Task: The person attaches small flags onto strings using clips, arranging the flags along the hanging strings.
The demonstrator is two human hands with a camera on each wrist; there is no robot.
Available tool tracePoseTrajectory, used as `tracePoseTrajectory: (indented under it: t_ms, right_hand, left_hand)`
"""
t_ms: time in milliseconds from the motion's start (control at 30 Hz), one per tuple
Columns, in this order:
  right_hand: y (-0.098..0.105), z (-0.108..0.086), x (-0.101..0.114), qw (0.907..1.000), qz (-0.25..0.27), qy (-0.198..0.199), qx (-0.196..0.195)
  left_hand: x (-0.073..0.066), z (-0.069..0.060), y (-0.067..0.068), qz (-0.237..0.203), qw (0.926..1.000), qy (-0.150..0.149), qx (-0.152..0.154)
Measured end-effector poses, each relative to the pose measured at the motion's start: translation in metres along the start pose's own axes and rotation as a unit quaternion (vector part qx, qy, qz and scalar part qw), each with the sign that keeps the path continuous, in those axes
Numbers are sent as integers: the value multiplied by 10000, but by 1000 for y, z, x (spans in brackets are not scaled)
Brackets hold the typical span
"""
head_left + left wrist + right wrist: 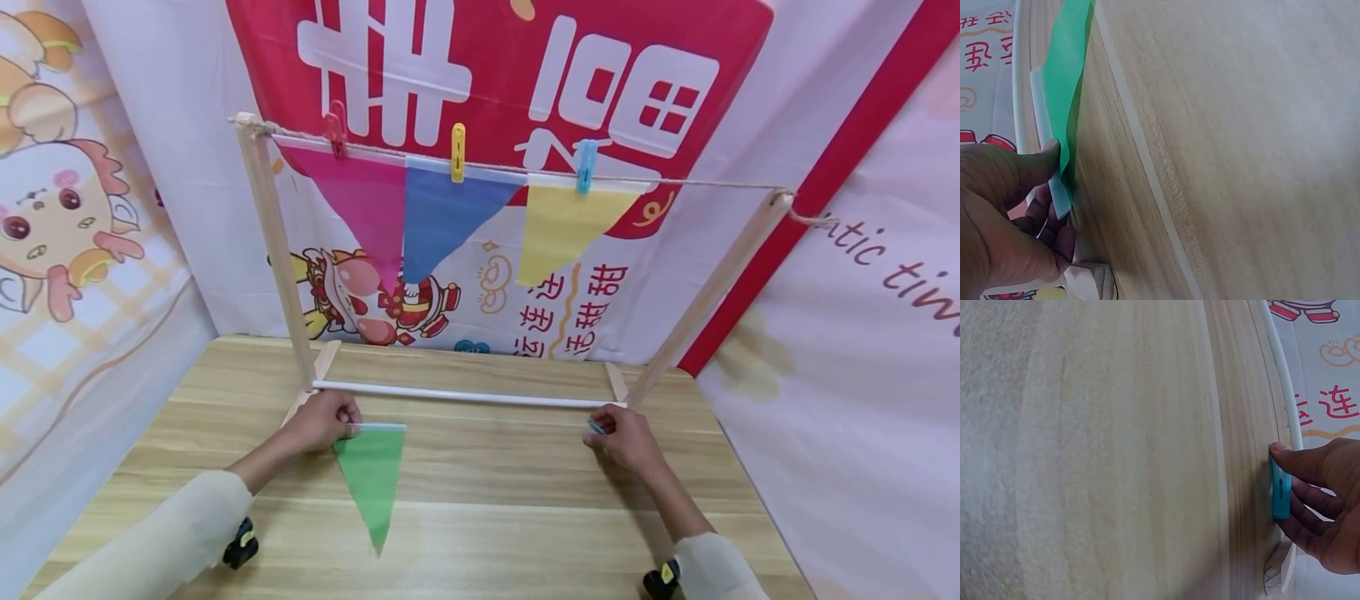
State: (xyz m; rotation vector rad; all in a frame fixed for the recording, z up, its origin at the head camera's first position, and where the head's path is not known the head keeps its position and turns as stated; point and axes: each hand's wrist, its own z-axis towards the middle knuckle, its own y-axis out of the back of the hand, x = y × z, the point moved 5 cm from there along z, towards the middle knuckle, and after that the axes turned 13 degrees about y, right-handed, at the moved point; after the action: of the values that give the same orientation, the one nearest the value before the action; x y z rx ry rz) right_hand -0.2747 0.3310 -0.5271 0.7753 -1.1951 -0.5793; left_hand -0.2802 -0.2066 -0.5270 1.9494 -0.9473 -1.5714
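Note:
My left hand (324, 421) pinches a green triangular pennant (372, 475) by one end of its white top strip, near the foot of the left post. In the left wrist view the thumb presses the strip (1047, 125) against the fingers. Between the thumb and fingers of my right hand (626, 435) is a teal clothespin (1281, 487), held near the right post's foot. Above, a twine line (720, 182) carries a pink pennant (367, 192), a blue pennant (450, 212) and a yellow pennant (570, 221). They hang from a red clothespin (335, 133), a yellow clothespin (458, 153) and a light blue clothespin (587, 167).
A wooden left post (273, 225) and right post (705, 300) stand on the wood-grain table (495, 533). A white rod (465, 395) joins them low down, just beyond both hands. Behind hangs a printed cloth (510, 100), with more cloth at both sides.

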Motion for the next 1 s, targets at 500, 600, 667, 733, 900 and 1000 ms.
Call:
tracePoseTrajectory:
  t_ms: [500,600,667,733,900,1000]
  right_hand:
    - [3,6,-1,9982,319,358,370]
    - [2,5,2,9979,447,-47,469]
    - [2,4,5,9975,488,-125,489]
    - [3,4,8,9975,518,-110,476]
    - [5,3,9,9970,693,16,333]
    - [7,3,10,9959,869,154,186]
  left_hand:
    - [-5,2,2,89,9992,-342,198]
    - [-8,1,4,-6,9988,-439,222]
    - [-10,1,6,-44,9986,-489,215]
    - [-10,1,7,-90,9983,-530,229]
    - [-12,3,7,-170,9983,-534,184]
    - [-14,2,7,-265,9983,-482,205]
